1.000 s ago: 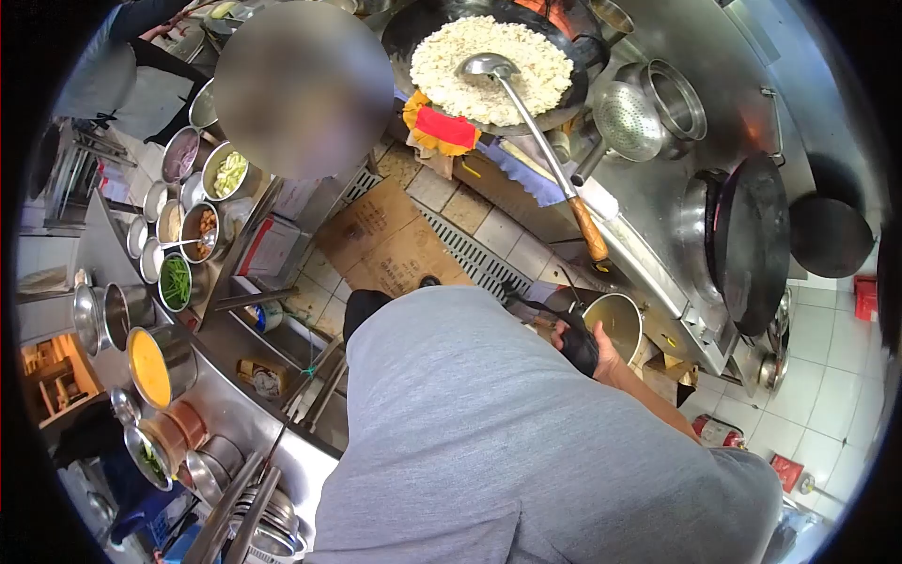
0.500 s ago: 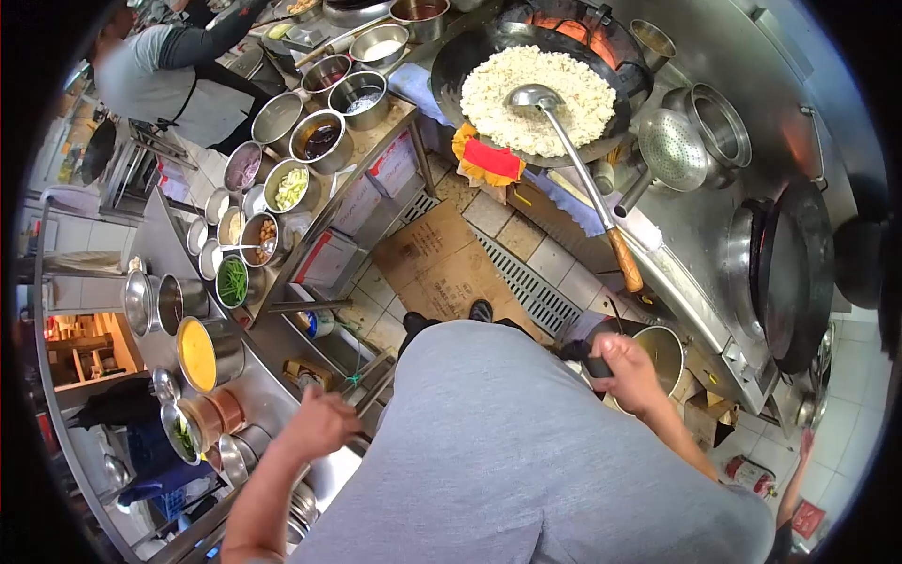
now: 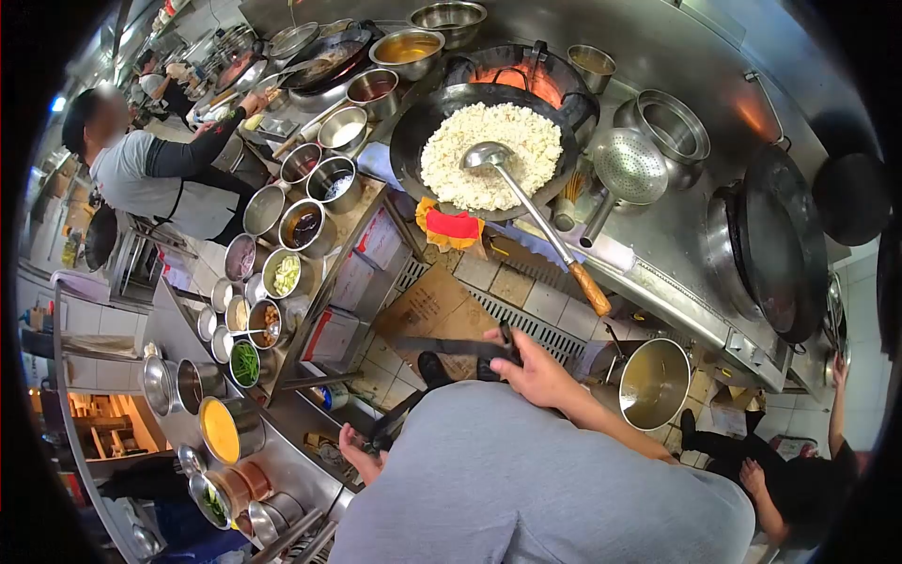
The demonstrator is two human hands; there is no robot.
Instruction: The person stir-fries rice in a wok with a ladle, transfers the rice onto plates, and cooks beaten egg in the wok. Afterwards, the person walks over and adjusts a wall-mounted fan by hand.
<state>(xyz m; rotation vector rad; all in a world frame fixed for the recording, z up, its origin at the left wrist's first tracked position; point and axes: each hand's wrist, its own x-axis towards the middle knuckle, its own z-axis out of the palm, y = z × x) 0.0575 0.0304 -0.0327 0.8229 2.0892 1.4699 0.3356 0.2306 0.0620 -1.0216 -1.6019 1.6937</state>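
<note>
In front of my waist, my right hand [image 3: 531,368] grips a black strap [image 3: 446,347], its free length reaching out to the left. At my left side, my left hand [image 3: 362,458] has its fingers curled at the end of another dark strap section [image 3: 399,418]. Whether the two sections join is hidden by my body. Ahead, a wok [image 3: 406,155] holds a mound of white, crumbly food [image 3: 460,150]. A ladle [image 3: 536,207] rests on the food, its wooden handle over the stove edge, away from both hands.
On the left counter stand several metal bowls of ingredients and a pot of yellow liquid [image 3: 222,430]. A strainer [image 3: 629,166] lies right of the wok. A large pot [image 3: 655,385] stands low at right. One co-worker [image 3: 150,169] works at far left; another person [image 3: 799,489] is at lower right.
My right hand has swung left to the front of my waist, with the strap now stretched out. My left hand has drawn in toward my side. The view has shifted, showing more of both people.
</note>
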